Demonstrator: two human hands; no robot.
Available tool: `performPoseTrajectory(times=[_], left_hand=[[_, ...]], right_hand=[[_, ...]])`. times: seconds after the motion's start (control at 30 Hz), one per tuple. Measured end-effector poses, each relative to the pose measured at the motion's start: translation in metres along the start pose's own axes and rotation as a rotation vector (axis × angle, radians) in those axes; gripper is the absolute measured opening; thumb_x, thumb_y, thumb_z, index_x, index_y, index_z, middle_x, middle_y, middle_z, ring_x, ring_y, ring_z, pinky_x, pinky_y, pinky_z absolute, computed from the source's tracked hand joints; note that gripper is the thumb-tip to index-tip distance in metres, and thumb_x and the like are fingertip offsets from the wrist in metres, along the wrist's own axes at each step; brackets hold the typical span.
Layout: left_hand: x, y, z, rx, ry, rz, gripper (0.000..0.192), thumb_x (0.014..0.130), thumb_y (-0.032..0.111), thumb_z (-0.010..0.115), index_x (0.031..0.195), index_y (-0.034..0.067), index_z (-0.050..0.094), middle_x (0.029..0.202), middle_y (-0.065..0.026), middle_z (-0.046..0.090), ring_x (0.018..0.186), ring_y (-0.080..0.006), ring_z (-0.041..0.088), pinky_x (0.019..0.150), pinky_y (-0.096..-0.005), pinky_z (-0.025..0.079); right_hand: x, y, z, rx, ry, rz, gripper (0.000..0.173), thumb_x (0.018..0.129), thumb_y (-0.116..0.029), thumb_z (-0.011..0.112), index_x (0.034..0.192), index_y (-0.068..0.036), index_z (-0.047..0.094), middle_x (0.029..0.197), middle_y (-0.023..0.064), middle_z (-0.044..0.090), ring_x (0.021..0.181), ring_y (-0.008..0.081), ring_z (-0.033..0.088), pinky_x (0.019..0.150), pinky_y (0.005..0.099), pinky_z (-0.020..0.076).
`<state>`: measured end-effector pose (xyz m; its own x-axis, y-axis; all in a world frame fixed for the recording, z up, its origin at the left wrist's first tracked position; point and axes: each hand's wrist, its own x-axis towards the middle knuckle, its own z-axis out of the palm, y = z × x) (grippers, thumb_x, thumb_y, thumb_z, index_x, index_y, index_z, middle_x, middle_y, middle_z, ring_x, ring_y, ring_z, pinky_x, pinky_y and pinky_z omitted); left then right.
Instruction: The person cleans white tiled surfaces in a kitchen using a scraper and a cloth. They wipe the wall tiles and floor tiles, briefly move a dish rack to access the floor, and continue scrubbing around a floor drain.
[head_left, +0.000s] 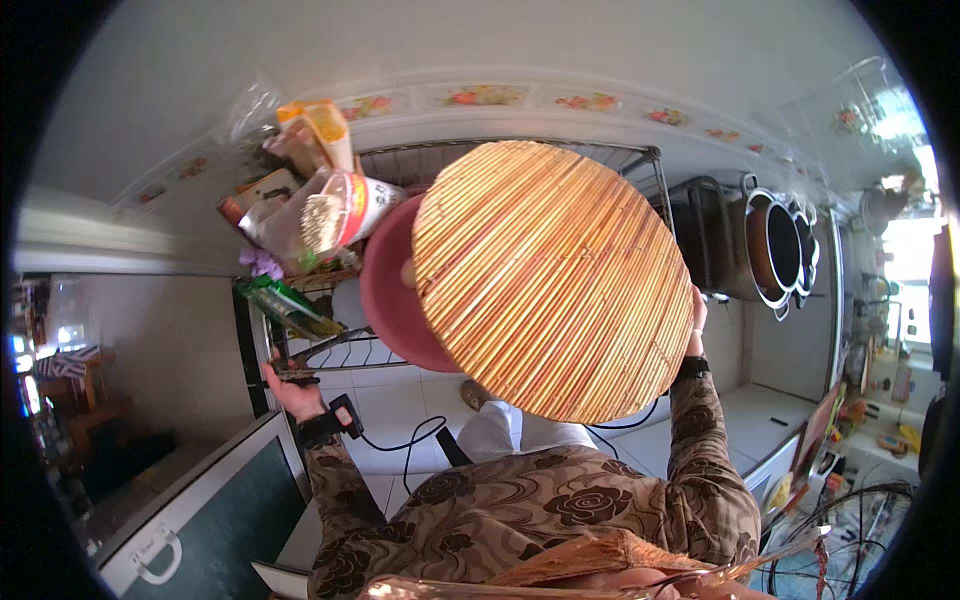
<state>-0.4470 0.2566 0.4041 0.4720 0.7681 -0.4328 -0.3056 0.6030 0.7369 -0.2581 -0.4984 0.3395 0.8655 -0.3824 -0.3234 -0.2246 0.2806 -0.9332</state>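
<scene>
My right hand (697, 315) grips the right edge of a round mat or lid of golden reed stalks (555, 285), its fingers mostly hidden. The disc covers much of a pink plastic basin (397, 285) on a wire rack (615, 154); a small part of a pale round item (409, 273) shows inside the basin. At the rack's left front corner is my left hand (296, 390), palm up, with a dark object (294, 373) at its fingers; whether it grips this cannot be told.
Plastic food packages (352, 214) and a green packet (289, 307) crowd the rack's left side. Metal pots (772, 247) stand to the right. A dark panel with a white handle (161, 555) lies at the lower left. A black cable (405, 448) hangs from my left wrist.
</scene>
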Motion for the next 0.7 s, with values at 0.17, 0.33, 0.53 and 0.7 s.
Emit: performPoseTrajectory(times=[0.17, 0.33, 0.53, 0.7], left_hand=[[0.004, 0.002, 0.0, 0.034, 0.124, 0.007, 0.038, 0.087, 0.048, 0.055, 0.096, 0.012, 0.06, 0.073, 0.0021, 0.052, 0.067, -0.0107, 0.048, 0.062, -0.0262, 0.043], [-0.006, 0.007, 0.002, 0.101, 0.017, -0.071, 0.043, 0.088, 0.05, 0.053, 0.105, 0.011, 0.055, 0.094, -0.0018, 0.053, 0.08, -0.0143, 0.048, 0.076, -0.034, 0.044], [-0.064, 0.004, -0.031, 0.454, 0.151, -0.021, 0.047, 0.085, 0.06, 0.046, 0.088, 0.013, 0.045, 0.077, -0.0003, 0.045, 0.071, -0.0172, 0.045, 0.06, -0.037, 0.041], [-0.206, -0.069, -0.14, 0.866, 0.205, -0.213, 0.03, 0.082, 0.045, 0.053, 0.087, 0.015, 0.051, 0.07, -0.001, 0.049, 0.064, -0.0191, 0.049, 0.051, -0.0313, 0.039]], right_hand=[[-0.027, -0.013, 0.035, 0.229, -0.025, 0.029, 0.032, 0.09, -0.022, 0.051, 0.108, 0.003, 0.062, 0.097, 0.0085, 0.066, 0.083, 0.0145, 0.062, 0.077, 0.0269, 0.0496], [-0.033, -0.019, 0.068, 0.142, -0.038, -0.027, 0.035, 0.089, -0.025, 0.055, 0.111, 0.001, 0.061, 0.103, 0.0089, 0.064, 0.091, 0.0154, 0.06, 0.082, 0.0275, 0.0481], [-0.05, -0.033, 0.048, -0.172, -0.104, 0.091, 0.056, 0.092, -0.053, 0.042, 0.13, -0.011, 0.048, 0.12, 0.0028, 0.058, 0.101, 0.0155, 0.055, 0.087, 0.0337, 0.04], [-0.07, -0.032, -0.102, -0.447, -0.22, 0.313, 0.043, 0.084, -0.033, 0.065, 0.115, -0.004, 0.06, 0.1, 0.0067, 0.065, 0.085, 0.015, 0.061, 0.071, 0.0286, 0.0489]])
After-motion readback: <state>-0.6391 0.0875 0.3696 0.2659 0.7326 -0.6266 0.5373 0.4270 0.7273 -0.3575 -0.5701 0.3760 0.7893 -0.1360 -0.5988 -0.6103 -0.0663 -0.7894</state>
